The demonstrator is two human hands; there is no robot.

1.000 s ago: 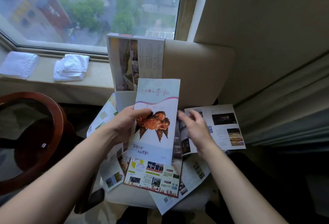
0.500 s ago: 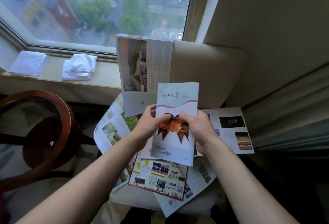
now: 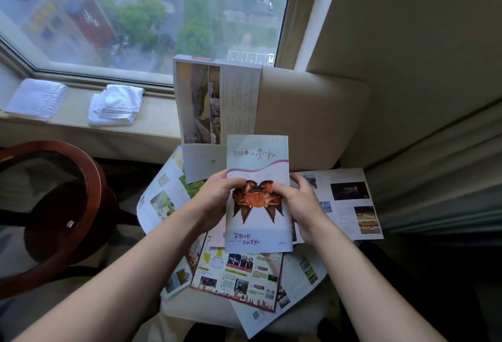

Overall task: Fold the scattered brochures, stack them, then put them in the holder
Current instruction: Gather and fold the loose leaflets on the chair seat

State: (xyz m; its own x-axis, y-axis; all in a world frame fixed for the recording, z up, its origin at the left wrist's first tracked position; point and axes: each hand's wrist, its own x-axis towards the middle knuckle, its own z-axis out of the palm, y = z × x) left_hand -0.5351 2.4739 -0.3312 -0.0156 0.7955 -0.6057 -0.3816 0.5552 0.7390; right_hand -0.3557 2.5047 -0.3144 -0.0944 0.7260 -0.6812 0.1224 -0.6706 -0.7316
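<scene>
A folded white brochure with an orange crab picture [image 3: 258,222] is held upright over the chair seat. My left hand [image 3: 217,197] grips its left edge and my right hand [image 3: 297,200] grips its right edge, thumbs on the crab. Behind it a grey holder [image 3: 202,161] leans on the chair back with a tall brochure [image 3: 217,102] standing in it. Several open brochures lie scattered on the seat: a colourful one [image 3: 239,276] below, a green-photo one [image 3: 165,200] at left, a wide one [image 3: 350,203] at right.
A beige chair back [image 3: 312,116] rises behind the brochures. A round dark wooden table with a glass top [image 3: 89,205] stands at left. Two folded white towels [image 3: 116,105] lie on the window sill. A curtain [image 3: 440,167] hangs at right.
My right hand came in from beside the crab brochure and took hold of its right edge. The brochure now stands straighter and narrower between both hands.
</scene>
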